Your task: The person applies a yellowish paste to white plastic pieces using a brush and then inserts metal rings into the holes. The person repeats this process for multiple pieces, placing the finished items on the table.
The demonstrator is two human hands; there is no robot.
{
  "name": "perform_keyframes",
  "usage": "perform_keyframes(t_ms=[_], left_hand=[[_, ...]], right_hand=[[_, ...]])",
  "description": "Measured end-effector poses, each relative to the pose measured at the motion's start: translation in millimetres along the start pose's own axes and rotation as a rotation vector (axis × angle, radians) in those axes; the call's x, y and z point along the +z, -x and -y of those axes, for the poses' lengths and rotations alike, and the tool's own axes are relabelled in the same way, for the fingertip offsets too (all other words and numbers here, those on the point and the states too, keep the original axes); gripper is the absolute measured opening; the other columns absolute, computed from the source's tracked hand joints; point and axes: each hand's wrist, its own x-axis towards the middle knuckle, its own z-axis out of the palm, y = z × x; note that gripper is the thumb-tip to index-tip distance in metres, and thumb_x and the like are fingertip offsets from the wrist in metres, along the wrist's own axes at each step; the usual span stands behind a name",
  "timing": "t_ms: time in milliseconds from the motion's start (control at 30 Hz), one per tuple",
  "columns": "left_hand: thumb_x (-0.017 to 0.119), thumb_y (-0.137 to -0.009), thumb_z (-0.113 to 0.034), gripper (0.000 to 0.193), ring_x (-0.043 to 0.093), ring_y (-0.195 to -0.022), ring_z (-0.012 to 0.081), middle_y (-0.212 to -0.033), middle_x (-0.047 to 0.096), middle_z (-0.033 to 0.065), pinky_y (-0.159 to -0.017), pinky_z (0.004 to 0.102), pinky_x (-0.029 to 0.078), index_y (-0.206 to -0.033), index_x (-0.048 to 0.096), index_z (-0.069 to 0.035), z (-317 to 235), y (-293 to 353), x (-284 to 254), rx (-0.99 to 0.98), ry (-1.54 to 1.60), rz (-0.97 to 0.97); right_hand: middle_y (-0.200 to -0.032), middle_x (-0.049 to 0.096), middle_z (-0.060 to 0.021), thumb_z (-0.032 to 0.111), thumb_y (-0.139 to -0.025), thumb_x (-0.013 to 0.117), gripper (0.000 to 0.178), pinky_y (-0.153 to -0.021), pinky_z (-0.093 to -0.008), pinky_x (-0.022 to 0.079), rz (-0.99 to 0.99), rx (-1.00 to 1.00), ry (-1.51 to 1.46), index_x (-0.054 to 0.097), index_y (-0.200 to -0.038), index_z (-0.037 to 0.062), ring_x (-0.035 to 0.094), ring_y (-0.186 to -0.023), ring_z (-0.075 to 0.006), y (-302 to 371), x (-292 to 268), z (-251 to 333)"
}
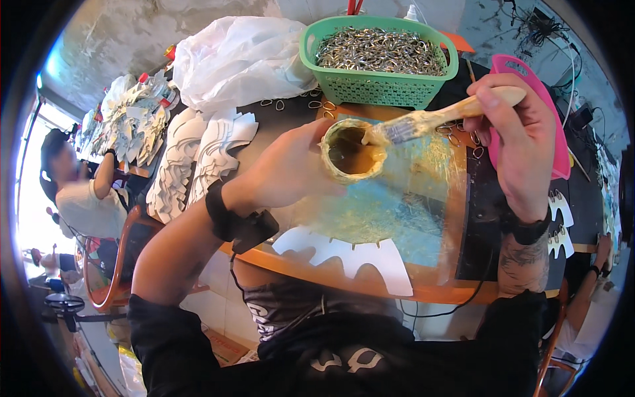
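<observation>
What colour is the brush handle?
The brush handle is light tan, shown in the head view.

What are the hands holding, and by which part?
The left hand holds the jar by its outer side; the right hand holds the brush by its handle.

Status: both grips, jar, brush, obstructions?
Left grip holding jar; right grip holding brush by its handle. Bristles at the jar's mouth. Scalloped white piece at the near table edge; nothing visible between brush and jar.
</observation>
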Motion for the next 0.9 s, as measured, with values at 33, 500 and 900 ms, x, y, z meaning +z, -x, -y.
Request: perform_keyframes(t_ms=[33, 500, 900], left_hand=[[0.093, -0.07, -0.011, 0.085, 0.061, -0.123, 0.0165, -0.132, 0.067, 0.0085, -0.11, 0.0338, 0.045, -0.144, 0.052, 0.0, -3, -1, 2, 0.021, -0.018, 0.009], [0.092, -0.071, -0.015, 0.084, 0.063, -0.122, 0.0173, -0.133, 0.067, 0.0104, -0.11, 0.0331, 0.046, -0.143, 0.053, 0.001, -5, 3, 0, 0.001, -0.088, 0.062], [0.091, -0.072, -0.015, 0.085, 0.061, -0.124, 0.0186, -0.132, 0.067, 0.0116, -0.112, 0.034, 0.044, -0.144, 0.05, 0.002, 11, -1, 6, 0.043, -0.095, 0.076]], right_hand=[[-0.091, 0.071, -0.0035, 0.017, -0.101, 0.069, 0.015, -0.058, -0.0186, 0.043, 0.013, -0.002, 0.038, 0.07, -0.108, 0.0034, 0.067, -0.074, -0.0062, 0, 1, -1], [-0.092, 0.07, -0.0049, 0.011, -0.097, 0.072, 0.015, -0.072, -0.0227, 0.048, 0.159, -0.289, 0.588, 0.071, -0.108, 0.0005, 0.061, -0.079, -0.0076, -6, -1, -3], [-0.108, 0.062, -0.017, 0.002, -0.088, 0.066, 0.023, -0.086, -0.0304, 0.046, 0.413, -0.373, 0.175, 0.063, -0.11, -0.0015, 0.057, -0.095, -0.0181, 1, -24, 31]])
